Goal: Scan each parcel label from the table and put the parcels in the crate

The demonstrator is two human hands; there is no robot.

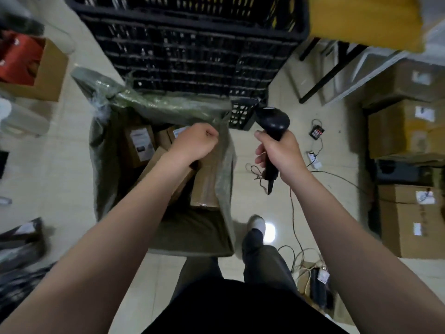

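Beside the plastic-lined box [101, 165], the right hand [279, 153] grips a curved scanner [273, 121].

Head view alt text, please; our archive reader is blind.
A person's right hand grips a black handheld scanner while the curled left hand is over cardboard parcels in a green plastic-lined box. A black crate stands just beyond.
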